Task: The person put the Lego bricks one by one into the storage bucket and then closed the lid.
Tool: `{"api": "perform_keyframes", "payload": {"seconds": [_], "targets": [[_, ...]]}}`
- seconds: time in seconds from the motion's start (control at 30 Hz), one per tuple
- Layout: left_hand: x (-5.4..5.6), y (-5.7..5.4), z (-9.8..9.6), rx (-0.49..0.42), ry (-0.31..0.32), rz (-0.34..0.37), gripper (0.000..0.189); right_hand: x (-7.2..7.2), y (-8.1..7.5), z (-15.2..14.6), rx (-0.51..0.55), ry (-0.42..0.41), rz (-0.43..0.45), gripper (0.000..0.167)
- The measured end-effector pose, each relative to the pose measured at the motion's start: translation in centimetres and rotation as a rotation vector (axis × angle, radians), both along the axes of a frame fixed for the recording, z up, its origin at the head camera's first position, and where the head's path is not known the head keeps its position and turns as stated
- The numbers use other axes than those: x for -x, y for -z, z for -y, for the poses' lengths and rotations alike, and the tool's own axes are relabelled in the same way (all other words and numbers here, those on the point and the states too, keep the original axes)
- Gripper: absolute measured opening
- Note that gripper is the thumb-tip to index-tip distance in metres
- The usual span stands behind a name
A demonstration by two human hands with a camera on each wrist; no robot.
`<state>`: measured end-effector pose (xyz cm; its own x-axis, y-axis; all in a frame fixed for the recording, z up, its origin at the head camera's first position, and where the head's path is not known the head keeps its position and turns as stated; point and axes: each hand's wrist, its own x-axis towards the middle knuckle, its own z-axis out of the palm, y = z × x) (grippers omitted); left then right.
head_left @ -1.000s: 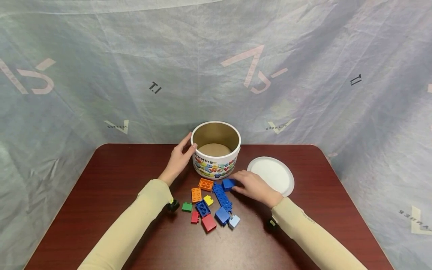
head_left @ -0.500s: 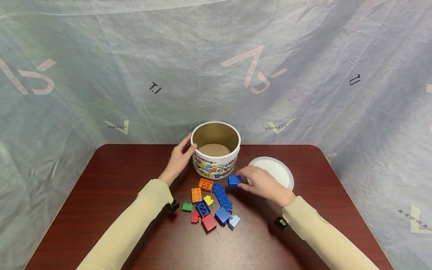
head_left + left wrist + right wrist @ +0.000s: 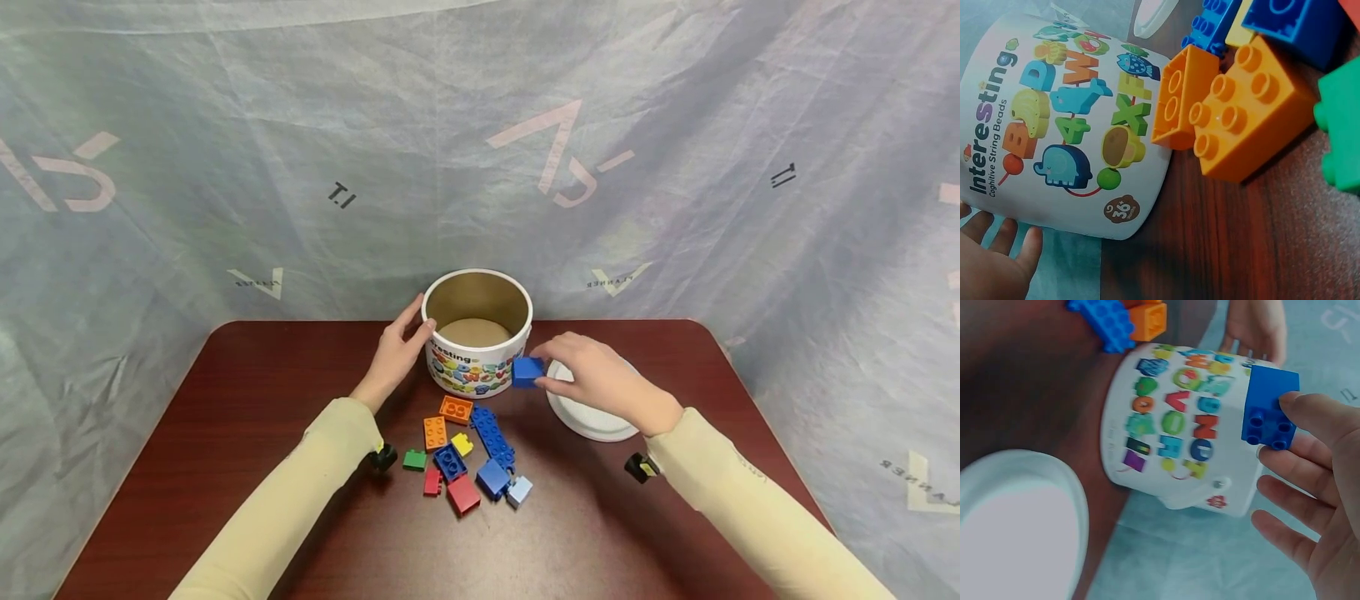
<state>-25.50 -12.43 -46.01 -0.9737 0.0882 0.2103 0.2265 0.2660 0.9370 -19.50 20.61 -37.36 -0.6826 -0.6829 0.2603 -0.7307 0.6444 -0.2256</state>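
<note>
- On the worktop (image 3: 172, 467), left side: left hand (image 3: 393, 354), fingers loosely extended, laid against the outer left wall of the bucket (image 3: 471, 379), thumb at the rim. Contact only, fingers not curled round it.
- Next right, near side: green block (image 3: 415, 460), then small red block (image 3: 432, 482), with studded orange block (image 3: 435, 432) farther back.
- Right of those: dark blue block (image 3: 450, 462), hollow side up. Hollow orange block (image 3: 456, 410) lies behind, just in front of the bucket.
- Then yellow block (image 3: 461, 445), and larger red block (image 3: 464, 497) nearest the person.
- Middle, far edge: bucket upright, mouth up, brown floor showing inside. White wall, "Interesting" plus coloured pictures.
- Right part of the pile: long blue piece (image 3: 492, 437), studs up; near blue block (image 3: 492, 480) in front of it; light blue block (image 3: 519, 491) just beside that one.
- Right of bucket: held blue block (image 3: 527, 372), up off the worktop, below rim level in the head view. Touching the wall or not: can't tell.
- Right hand (image 3: 596, 379): pinching that block between thumb and fingertips, gap just block-wide, remaining fingers loosely bent.
- Far right: white disc (image 3: 600, 427) flat on the worktop, partly hidden under the right hand.
</note>
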Motion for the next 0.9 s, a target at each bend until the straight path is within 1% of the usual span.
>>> {"api": "perform_keyframes", "payload": {"seconds": [0.23,0.4,0.5,0.6,0.63,0.73,0.83,0.87,0.9], "targets": [[-0.1,-0.1,0.0,-0.005,0.016,0.009,0.063,1.7,-2.2,0.6,0.01,-0.019,-0.017,0.035],[-0.2,-0.2,0.0,-0.012,0.022,0.02,0.063,3.2,-3.4,1.3,0.024,-0.023,-0.03,0.034],[-0.2,-0.3,-0.1,-0.015,0.027,0.027,0.063,4.1,-3.9,1.7,0.023,-0.014,-0.028,0.034],[-0.3,-0.5,-0.2,-0.014,0.03,0.033,0.063,5.1,-4.1,2.2,0.017,0.001,-0.015,0.035],[-0.4,-0.8,-0.2,-0.013,0.031,0.037,0.063,5.4,-4.1,2.4,0.011,0.009,-0.01,0.035],[-1.4,-2.3,-0.4,0.005,0.034,0.051,0.062,6.4,-3.8,2.9,-0.007,0.034,0.012,0.036],[-2.5,-3.9,-0.6,0.016,0.041,0.053,0.061,7.5,-3.1,3.5,-0.013,0.045,0.037,0.035],[-2.3,-3.7,-0.6,0.014,0.04,0.052,0.061,7.9,-2.9,3.7,-0.018,0.049,0.043,0.035],[-2.0,-3.2,-0.5,0.006,0.039,0.047,0.062,8.2,-2.6,3.9,-0.024,0.054,0.051,0.035]]}}
